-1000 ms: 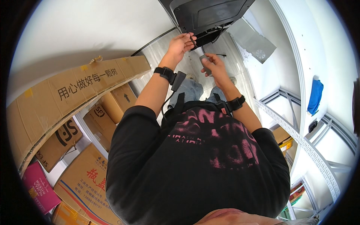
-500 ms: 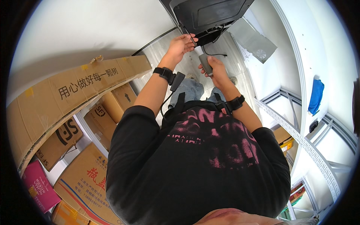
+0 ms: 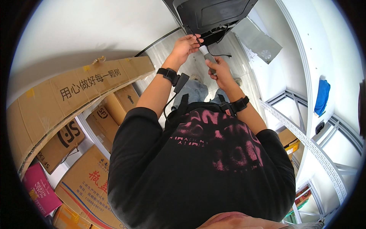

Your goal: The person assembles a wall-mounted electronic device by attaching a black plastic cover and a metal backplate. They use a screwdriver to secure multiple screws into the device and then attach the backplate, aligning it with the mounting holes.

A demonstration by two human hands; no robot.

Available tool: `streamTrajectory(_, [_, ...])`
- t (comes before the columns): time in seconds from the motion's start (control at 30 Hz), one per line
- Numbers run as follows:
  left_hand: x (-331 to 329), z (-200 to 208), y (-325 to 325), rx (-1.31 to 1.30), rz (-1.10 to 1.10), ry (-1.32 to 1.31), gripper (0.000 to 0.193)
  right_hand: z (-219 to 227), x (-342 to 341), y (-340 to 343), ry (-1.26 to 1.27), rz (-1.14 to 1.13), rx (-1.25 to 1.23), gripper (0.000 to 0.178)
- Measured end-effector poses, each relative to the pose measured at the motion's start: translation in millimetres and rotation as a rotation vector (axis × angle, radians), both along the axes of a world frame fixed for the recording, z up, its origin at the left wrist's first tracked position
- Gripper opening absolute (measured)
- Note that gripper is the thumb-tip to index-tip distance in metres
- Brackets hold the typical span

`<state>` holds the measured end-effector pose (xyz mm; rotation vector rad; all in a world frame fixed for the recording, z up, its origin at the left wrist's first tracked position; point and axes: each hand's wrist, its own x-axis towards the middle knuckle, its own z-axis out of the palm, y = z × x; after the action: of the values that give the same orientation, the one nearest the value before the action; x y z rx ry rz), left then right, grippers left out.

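my right hand (image 3: 218, 68) gripped a grey tool (image 3: 209, 57). my left hand (image 3: 186, 45) pinched the cable (image 3: 195, 37) under the black unit (image 3: 213, 13). best kept the cable taut, i judged.

Brown cardboard boxes (image 3: 76, 99) stacked at left; pink package (image 3: 38, 187) below.

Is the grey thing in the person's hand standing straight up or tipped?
Tipped. The grey tool slants from the right hand up toward the left hand, its pale tip near the black machine.
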<state>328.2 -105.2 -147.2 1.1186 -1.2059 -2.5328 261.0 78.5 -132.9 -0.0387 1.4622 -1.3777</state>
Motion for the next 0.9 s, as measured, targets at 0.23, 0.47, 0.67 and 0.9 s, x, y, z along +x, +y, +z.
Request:
streamTrajectory(0.23, [0.8,-3.6,1.2,0.013,0.049,-0.014,0.016,-1.2,-9.8,9.6,-0.220,-0.031,-0.041,0.042])
streamTrajectory(0.47, [-3.1,-4.2,-2.5,-0.009,0.091,0.009,0.016,-5.7,-1.0,10.9,0.081,0.002,0.012,0.039])
streamTrajectory(0.67, [-5.8,-2.3,-3.7,-0.008,0.133,-0.005,0.020,-10.5,-11.4,20.7,-0.153,-0.026,-0.038,0.037])
streamTrajectory(0.9, [-8.6,-2.7,-0.3,-0.018,0.175,-0.020,0.020,-3.4,-8.5,20.4,-0.091,-0.046,-0.036,0.035])
